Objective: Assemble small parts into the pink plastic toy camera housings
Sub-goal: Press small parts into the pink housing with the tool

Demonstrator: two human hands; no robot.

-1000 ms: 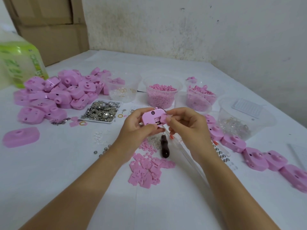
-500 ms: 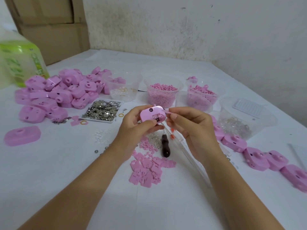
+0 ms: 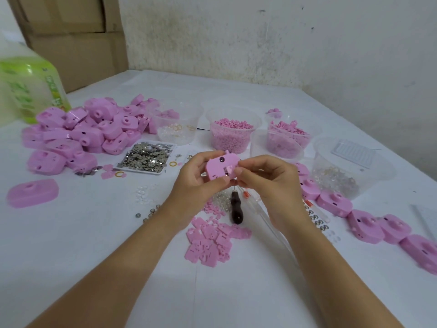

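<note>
My left hand [image 3: 196,183] grips a pink toy camera housing [image 3: 221,165] above the table's middle, its open inner side turned toward me. My right hand [image 3: 267,183] pinches at the housing's right edge, thumb and forefinger on a small pink part there. A heap of pink housings [image 3: 80,133] lies at the left, and a row of housings [image 3: 364,223] runs along the right. Flat pink plates [image 3: 212,242] are scattered below my hands.
A dark-handled tool [image 3: 236,209] lies under my hands. Clear tubs hold pink pellets [image 3: 233,133], pink pieces [image 3: 287,136], rings [image 3: 176,126] and clear parts [image 3: 340,171]. A tray of metal bits [image 3: 146,157] sits left of centre. A green bottle [image 3: 28,88] and cardboard boxes [image 3: 75,36] stand far left.
The housing has been turned in my left hand, and my right fingers have shifted along its right edge. Both hands stay above the same spot.
</note>
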